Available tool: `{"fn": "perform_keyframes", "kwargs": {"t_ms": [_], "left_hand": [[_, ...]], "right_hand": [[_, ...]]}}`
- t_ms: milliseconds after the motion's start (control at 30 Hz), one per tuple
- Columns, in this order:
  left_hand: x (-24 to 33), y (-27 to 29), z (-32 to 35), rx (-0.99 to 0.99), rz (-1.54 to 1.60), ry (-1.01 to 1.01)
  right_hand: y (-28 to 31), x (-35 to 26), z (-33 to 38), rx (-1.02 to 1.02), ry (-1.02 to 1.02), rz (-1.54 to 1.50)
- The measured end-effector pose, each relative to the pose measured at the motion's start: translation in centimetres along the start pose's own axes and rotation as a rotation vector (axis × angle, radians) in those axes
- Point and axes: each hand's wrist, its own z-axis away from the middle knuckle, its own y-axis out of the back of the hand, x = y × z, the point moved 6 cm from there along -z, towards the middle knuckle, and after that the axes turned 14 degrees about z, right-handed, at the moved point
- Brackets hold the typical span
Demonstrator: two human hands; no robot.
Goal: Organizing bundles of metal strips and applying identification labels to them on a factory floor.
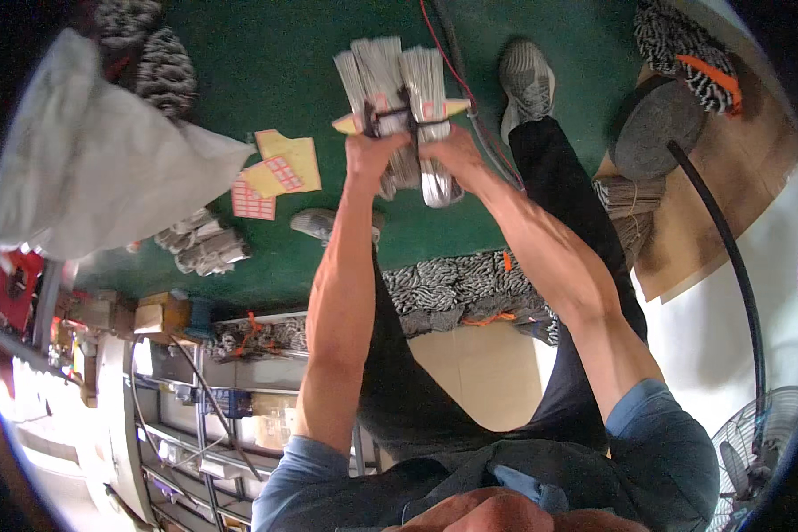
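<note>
Out in front of me, over the green floor, I hold long pale grey packs of strips with a shiny clear wrapping, gathered side by side. My left hand (374, 158) is closed on the left bundle (371, 75), its thumb pointing inward. Around the right bundle (424, 75) my right hand (450, 152) is closed too. A black strap (392, 113) runs across the middle of the packs, close to both hands. Yellow card (456, 107) sticks out beside each hand. The undersides of the packs and most of my fingertips are hidden, and the upper ends are slightly blurred.
At left a large white sack (106, 160) lies near yellow cards (293, 160), a red-printed label sheet (254, 197) and loose pale packs (206, 244). Grey-white looped bundles (461, 284) line the floor edge. Right are cardboard (718, 186), a round base (658, 129) and a fan (754, 452).
</note>
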Motion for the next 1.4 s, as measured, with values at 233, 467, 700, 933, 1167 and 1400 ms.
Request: {"fn": "perform_keyframes", "kwargs": {"t_ms": [233,467,700,933,1167,1400], "left_hand": [[6.5,2.2,16.8,0.052,-0.015,0.014],[16.8,-1.9,37.6,-0.005,0.279,0.03],[30.7,-9.0,49.1,-0.317,0.556,-0.054],[47.2,-13.5,51.6,-0.447,0.719,-0.217],[64.7,-12.6,42.7,-0.455,0.674,-0.214],[87.0,-17.5,34.4,-0.402,0.697,-0.134]], "right_hand": [[-0.5,-4.9,17.9,-0.027,0.127,0.076],[7.6,-10.5,37.8,-0.349,0.125,-0.251],[21.6,-20.6,47.2,-0.259,0.345,-0.303],[33.4,-28.1,47.6,-0.044,0.362,-0.4],[41.8,-37.9,48.1,0.224,0.446,-0.363],[46.1,-44.8,48.3,0.392,0.159,-0.348]]}}
